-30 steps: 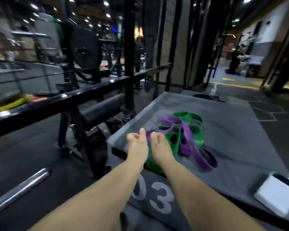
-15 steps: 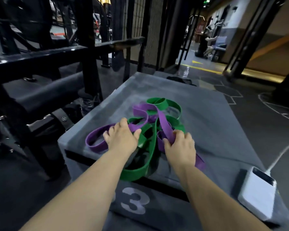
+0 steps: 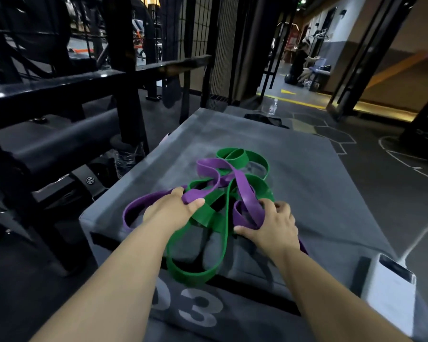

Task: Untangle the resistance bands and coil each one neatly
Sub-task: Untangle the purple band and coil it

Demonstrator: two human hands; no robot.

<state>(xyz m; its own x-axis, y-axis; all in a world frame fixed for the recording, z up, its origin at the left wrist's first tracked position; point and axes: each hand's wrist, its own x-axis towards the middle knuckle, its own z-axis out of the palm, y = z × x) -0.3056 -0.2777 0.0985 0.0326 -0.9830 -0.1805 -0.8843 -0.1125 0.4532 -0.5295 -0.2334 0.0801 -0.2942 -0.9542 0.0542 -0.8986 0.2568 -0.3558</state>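
Purple band tangled in green band, left fingers pinching purple band, right fingers gripping purple band

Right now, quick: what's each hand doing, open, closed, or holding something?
Left hand: closed, gripping the purple band.
Right hand: closed, also gripping the purple band, at another loop.

Two resistance bands here: one purple band, one green band. Two hands on them, left hand and right hand. One grey box underneath, one white power bank near right, one bottle far back.
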